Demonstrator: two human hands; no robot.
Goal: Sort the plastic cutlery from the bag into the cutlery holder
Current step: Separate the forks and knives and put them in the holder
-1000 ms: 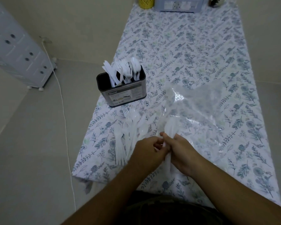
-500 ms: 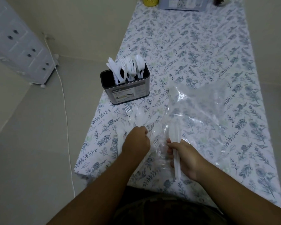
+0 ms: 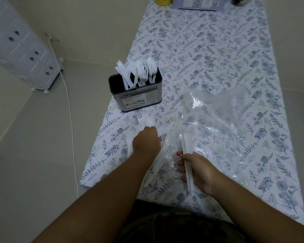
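The fingers (image 3: 182, 156) of the right hand (image 3: 198, 171) are curled closed around a small bundle of white plastic cutlery (image 3: 187, 158), the handles running out past the heel of the palm toward six o'clock and the heads pointing to twelve, into the mouth of the clear plastic bag (image 3: 226, 120). The left hand (image 3: 146, 140), at about nine o'clock from the right, lies knuckles-up on the loose cutlery (image 3: 147, 121) spread over the floral tablecloth (image 3: 209, 50); its fingertips are tucked under, so I cannot tell whether they have hold of anything. A spoon bowl and fork tines stick out just beyond it at twelve o'clock. More white pieces (image 3: 165, 155) lie between the two hands, partly under the bag's edge. The cutlery holder (image 3: 137, 97), dark and steel-fronted, stands upright at eleven o'clock from the left hand, near the table's left edge, with knives, forks and spoons standing in it heads up.
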